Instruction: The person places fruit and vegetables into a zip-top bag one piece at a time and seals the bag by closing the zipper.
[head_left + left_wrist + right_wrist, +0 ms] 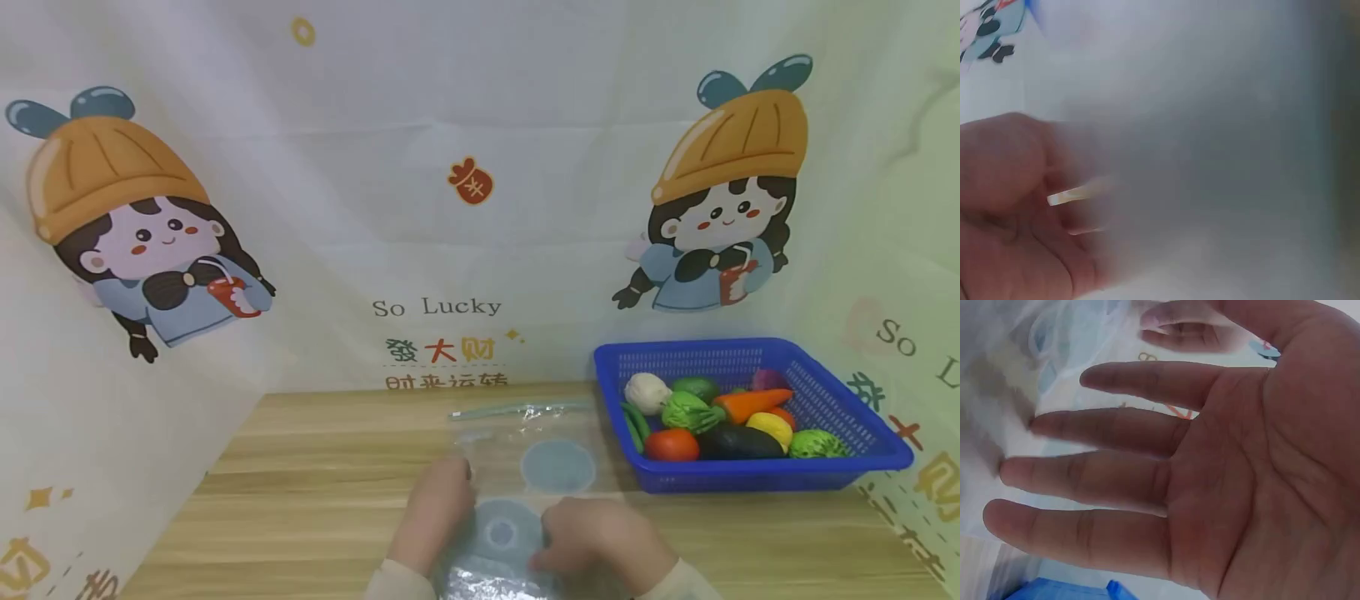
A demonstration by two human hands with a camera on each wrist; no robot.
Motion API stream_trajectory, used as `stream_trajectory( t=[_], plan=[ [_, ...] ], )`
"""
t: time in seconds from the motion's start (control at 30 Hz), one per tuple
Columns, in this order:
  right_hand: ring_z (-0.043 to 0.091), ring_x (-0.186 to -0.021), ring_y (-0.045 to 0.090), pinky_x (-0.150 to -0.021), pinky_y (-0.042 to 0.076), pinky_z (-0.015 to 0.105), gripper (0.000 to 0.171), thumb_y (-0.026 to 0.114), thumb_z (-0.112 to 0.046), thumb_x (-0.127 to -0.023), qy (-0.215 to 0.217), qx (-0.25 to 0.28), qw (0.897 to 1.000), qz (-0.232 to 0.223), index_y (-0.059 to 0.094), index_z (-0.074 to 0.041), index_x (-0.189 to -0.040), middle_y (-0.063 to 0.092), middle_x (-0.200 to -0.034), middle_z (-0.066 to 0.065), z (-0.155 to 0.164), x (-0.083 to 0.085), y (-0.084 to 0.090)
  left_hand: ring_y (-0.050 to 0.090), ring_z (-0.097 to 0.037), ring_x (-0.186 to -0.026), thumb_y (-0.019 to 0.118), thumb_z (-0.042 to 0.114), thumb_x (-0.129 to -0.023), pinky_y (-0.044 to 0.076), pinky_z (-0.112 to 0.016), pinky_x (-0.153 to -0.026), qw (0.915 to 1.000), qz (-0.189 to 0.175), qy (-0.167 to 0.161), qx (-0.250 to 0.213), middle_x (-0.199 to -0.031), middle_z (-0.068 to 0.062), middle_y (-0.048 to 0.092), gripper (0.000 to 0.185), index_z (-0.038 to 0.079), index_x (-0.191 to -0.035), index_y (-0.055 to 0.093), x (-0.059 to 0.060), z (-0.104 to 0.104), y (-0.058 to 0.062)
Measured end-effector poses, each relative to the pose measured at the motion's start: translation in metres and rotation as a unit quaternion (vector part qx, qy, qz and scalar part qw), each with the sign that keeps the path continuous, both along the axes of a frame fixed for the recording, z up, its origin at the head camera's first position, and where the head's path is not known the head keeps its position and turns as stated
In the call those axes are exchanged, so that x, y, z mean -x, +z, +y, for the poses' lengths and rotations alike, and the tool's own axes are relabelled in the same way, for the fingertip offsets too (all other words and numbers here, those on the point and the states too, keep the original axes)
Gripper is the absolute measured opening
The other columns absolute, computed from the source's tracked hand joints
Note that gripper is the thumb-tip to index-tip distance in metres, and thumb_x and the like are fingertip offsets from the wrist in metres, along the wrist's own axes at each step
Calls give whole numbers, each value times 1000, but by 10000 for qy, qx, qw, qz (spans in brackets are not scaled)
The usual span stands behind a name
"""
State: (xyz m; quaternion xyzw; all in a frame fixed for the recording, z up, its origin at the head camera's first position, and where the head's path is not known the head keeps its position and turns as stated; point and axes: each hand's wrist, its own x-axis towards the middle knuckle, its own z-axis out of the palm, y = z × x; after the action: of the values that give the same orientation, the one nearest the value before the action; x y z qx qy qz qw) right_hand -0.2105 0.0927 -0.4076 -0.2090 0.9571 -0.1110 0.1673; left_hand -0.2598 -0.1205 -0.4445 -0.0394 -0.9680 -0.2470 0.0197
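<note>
Room above tabletop (300, 479) leftward; basket (750, 480) blocks right.

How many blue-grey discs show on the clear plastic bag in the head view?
2: the upper disc, toward the right of the clear plastic bag, and the lower disc, between the left hand and right hand. Others may be hidden behind the hands.

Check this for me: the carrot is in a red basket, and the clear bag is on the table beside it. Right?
Not quite: the basket is blue, not red, as the head view shows. The carrot is in it, and the clear bag is on the table beside it.
</note>
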Motion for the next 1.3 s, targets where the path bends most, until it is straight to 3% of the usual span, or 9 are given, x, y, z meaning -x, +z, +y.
stream_trajectory(
  t=[0.13,0.3,0.5,0.67,0.87,1.0,1.13,1.2,1.3],
  plan=[
    [18,-77,65,-75,58,38,35,78,-48,-91,246,78,9997,-35,72,-13,-94,69,-85,-2,-2,-2,3,72,-34,-89,64,-11,-82,64,-47,-79,9992,177,83,-337,-101,-20,75,28,-3,-107,73,7,-7,7],
    [31,-122,70,-107,57,54,60,74,-51,-95,208,565,9982,32,68,-10,-139,75,-131,10,11,-7,27,71,-27,-91,68,-14,-79,62,-47,-87,9889,1457,-136,255,-99,-9,73,34,5,-106,76,3,-24,32],
    [36,-136,63,-115,50,64,62,69,-52,-101,36,1746,9837,432,62,-11,-146,67,-146,12,52,-14,66,73,-31,-111,75,-10,-84,51,-66,-105,9406,3239,-542,858,-110,-4,79,30,14,-101,77,-14,-57,71],
    [46,-155,40,-120,39,72,69,64,-57,-103,-184,2296,9665,1128,51,-15,-156,43,-168,15,75,-17,89,71,-31,-107,78,-9,-86,50,-68,-105,9003,4232,-821,604,-103,-3,80,25,14,-96,78,-32,-68,94],
    [49,-158,31,-117,35,79,66,64,-50,-105,-656,2556,9397,2177,43,-20,-161,27,-176,14,89,-18,107,69,-28,-106,82,-10,-84,45,-70,-111,8717,4709,-1337,-237,-102,-5,80,23,10,-93,78,-45,-68,112],
    [43,-143,54,-112,49,71,59,64,-48,-106,-715,2727,9390,1969,50,-18,-156,50,-162,14,95,-17,109,68,-26,-104,81,-11,-83,45,-66,-111,8587,4839,-1605,-522,-100,-4,80,22,9,-92,77,-48,-67,119],
    [23,-111,64,-91,63,37,32,62,-36,-109,-17,3312,9335,1375,65,-20,-136,70,-122,4,98,-19,107,67,-25,-107,81,-9,-83,42,-71,-114,8623,4771,-1617,-510,-100,-2,80,23,11,-92,77,-51,-66,120],
    [16,-101,60,-81,57,26,17,60,-25,-110,578,3662,9208,1209,68,-23,-125,67,-109,-3,98,-21,106,67,-27,-111,82,-7,-85,39,-76,-116,8768,4561,-1488,-320,-103,-1,80,22,13,-95,77,-52,-65,120],
    [14,-95,62,-75,56,26,19,50,-15,-113,1285,4114,8978,904,67,-22,-116,65,-97,-4,93,-24,105,65,-29,-121,83,2,-89,38,-79,-116,9118,3931,-1169,215,-113,1,79,20,16,-100,77,-54,-62,120]
  ],
)
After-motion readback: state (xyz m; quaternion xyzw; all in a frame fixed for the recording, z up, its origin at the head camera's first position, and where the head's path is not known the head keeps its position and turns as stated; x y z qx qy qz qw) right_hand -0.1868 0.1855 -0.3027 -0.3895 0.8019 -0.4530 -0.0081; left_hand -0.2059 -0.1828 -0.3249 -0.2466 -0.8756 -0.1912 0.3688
